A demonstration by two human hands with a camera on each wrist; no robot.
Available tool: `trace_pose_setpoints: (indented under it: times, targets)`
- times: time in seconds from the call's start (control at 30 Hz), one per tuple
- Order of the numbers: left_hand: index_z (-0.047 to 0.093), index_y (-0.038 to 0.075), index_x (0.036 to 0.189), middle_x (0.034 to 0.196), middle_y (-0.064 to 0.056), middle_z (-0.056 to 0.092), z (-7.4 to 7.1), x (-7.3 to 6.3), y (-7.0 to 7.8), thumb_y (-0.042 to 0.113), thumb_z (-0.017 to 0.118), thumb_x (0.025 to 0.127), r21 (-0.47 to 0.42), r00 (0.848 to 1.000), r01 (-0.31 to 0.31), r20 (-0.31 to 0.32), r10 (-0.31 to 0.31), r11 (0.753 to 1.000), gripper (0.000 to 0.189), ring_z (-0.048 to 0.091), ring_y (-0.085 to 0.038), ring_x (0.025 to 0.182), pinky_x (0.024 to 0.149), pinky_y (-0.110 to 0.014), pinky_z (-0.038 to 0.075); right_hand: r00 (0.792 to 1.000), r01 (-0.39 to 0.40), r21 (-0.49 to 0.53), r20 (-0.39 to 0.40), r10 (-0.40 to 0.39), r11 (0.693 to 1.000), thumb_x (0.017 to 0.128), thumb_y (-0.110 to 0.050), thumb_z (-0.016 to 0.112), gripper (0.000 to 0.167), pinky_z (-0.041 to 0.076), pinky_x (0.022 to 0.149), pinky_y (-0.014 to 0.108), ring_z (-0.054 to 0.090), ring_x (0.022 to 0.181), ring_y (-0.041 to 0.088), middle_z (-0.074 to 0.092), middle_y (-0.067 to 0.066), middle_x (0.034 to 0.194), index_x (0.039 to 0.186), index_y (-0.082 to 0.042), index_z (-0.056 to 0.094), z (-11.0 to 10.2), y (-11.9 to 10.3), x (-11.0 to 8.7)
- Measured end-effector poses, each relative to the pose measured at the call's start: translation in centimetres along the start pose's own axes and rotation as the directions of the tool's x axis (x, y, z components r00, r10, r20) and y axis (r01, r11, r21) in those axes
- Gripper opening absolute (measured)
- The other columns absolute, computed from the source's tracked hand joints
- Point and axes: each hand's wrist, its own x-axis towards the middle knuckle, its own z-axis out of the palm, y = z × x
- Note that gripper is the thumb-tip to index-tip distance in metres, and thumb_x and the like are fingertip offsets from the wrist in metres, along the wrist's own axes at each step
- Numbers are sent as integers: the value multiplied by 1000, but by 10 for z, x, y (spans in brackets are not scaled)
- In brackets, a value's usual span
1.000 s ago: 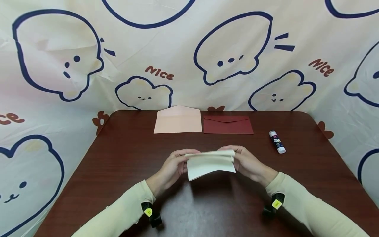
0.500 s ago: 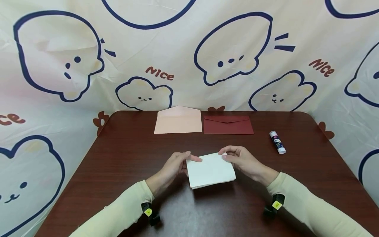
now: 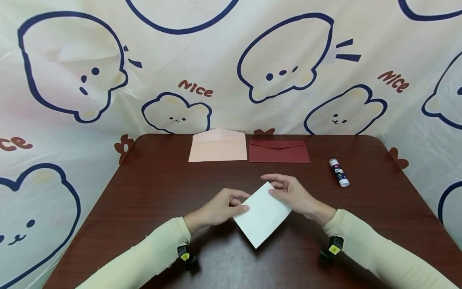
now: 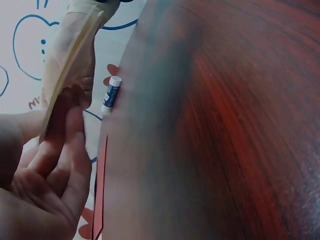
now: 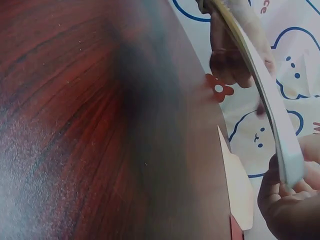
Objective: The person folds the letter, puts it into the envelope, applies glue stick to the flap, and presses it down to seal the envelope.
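Note:
A folded white sheet of paper [image 3: 262, 216] is held over the middle of the table, turned so one corner points toward the person. My left hand [image 3: 223, 205] pinches its left edge, thumb on the upper face and fingers underneath. At the far right edge my right hand [image 3: 295, 194] grips it with the thumb on top; the index finger reaches past the far corner. Seen edge-on in the right wrist view, the folded paper [image 5: 272, 107] shows stacked layers, with right fingers [image 5: 270, 187] curled at its near end. In the left wrist view, left fingers [image 4: 75, 130] lie behind the paper.
A pale pink envelope [image 3: 218, 148] with its flap raised lies at the table's [image 3: 155, 192] back edge. Beside it is a dark red envelope [image 3: 279, 152], flap down. A glue stick [image 3: 339, 172] lies at the back right. A cartoon-printed cloth [image 3: 223, 60] surrounds the table.
The paper has gone from edge-on to showing its broad face, then turned so a corner points toward the person. My left thumb has shifted onto its upper face.

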Motion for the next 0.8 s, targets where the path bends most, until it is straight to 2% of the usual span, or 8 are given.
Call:
trace_pose_setpoints:
  times: [0.1, 0.2, 0.33, 0.5, 0.63, 0.8]
  targets:
    - [61, -12, 119, 83, -27, 74, 2, -1, 0, 6, 61, 99, 8, 999, 9, 38, -9, 1000, 27, 66, -2, 66, 61, -26, 55, 999, -36, 30, -12, 37, 999, 102, -12, 58, 54, 62, 73, 36, 73, 87, 20, 72, 17, 115, 153, -9, 40, -1, 1, 0]
    - [61, -11, 112, 85, -30, 74, 3, -2, 0, 5, 60, 100, -1, 1000, 10, 26, -10, 1000, 20, 67, -3, 65, 59, -32, 57, 994, -100, 100, -25, 103, 990, 103, -17, 58, 58, 61, 77, 32, 73, 91, 16, 73, 14, 117, 155, -9, 36, -3, 1, -1]
    - [58, -9, 111, 83, -31, 73, 3, -2, -1, 5, 57, 101, -44, 999, 18, -43, -19, 999, 17, 66, -5, 63, 55, -28, 53, 991, -133, 224, 0, 136, 965, 105, -20, 55, 58, 59, 84, 27, 70, 100, 10, 69, 8, 123, 155, 0, 34, -6, 0, -2]
    - [50, -6, 114, 79, -26, 73, 3, 0, 0, 6, 57, 101, -100, 982, 50, -176, -67, 994, 19, 60, -6, 56, 56, -25, 52, 991, -130, 322, 67, 115, 938, 106, -22, 54, 53, 57, 84, 25, 70, 95, 7, 72, -2, 112, 145, 9, 39, -6, 0, -4]
    - [45, -2, 115, 71, -18, 72, 6, 2, 1, 6, 58, 99, -119, 960, 79, -257, -107, 990, 21, 51, -9, 51, 55, -28, 52, 992, -120, 338, 75, 100, 934, 105, -21, 54, 49, 56, 83, 24, 70, 93, 6, 74, -5, 106, 140, 11, 44, -1, 0, -4]
    - [45, -2, 112, 73, -20, 72, 12, 3, 1, 4, 57, 99, -164, 945, 91, -297, -137, 982, 19, 61, -9, 55, 54, -33, 55, 996, -92, 275, 33, 86, 957, 104, -19, 57, 49, 58, 82, 26, 70, 91, 7, 74, -2, 105, 138, 15, 47, 7, 2, -3]
